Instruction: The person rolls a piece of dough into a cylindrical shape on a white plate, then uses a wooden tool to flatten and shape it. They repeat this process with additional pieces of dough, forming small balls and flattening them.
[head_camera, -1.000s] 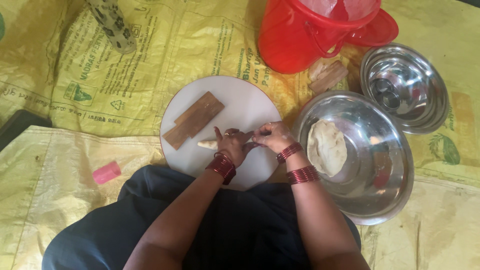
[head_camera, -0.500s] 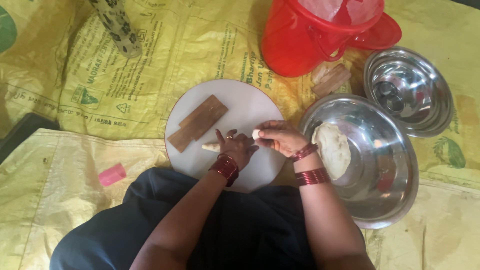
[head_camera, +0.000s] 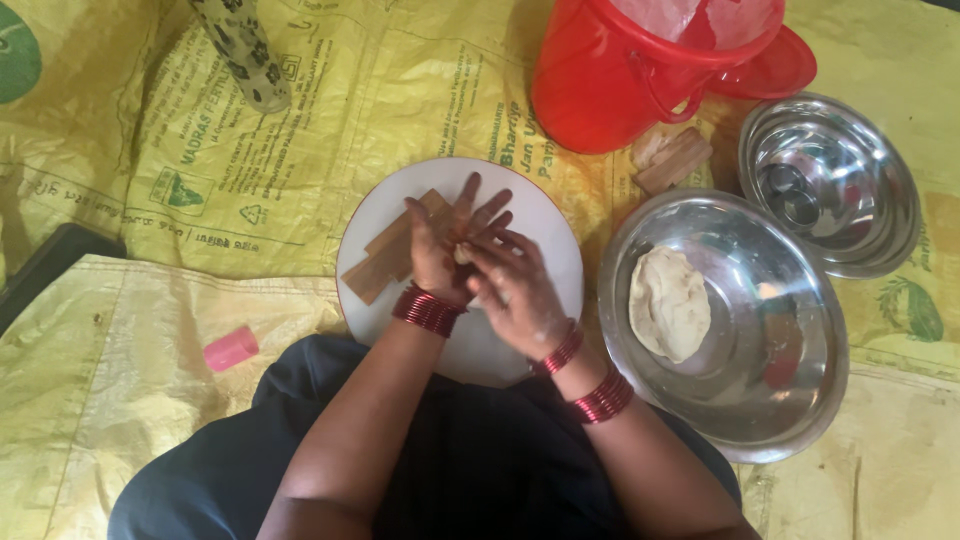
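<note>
My left hand (head_camera: 445, 245) and my right hand (head_camera: 515, 285) are pressed together over a round white board (head_camera: 545, 225), with a small piece of pale dough (head_camera: 462, 254) squeezed between the palms. Only a sliver of that dough shows. Both wrists wear red bangles. A flat brown wooden piece (head_camera: 385, 262) lies on the board under my left hand. To the right, a large steel bowl (head_camera: 790, 400) holds a flattened lump of dough (head_camera: 668, 303).
A red bucket (head_camera: 610, 85) with a red lid stands behind the board. A smaller steel bowl (head_camera: 830, 185) sits at the far right, wooden blocks (head_camera: 675, 160) beside it. A pink cap (head_camera: 231, 348) and a patterned cylinder (head_camera: 245, 55) lie on yellow sacking (head_camera: 200, 180).
My hands have lifted off the board and closed palm to palm around the small dough piece, which earlier lay stretched between my fingertips on the board.
</note>
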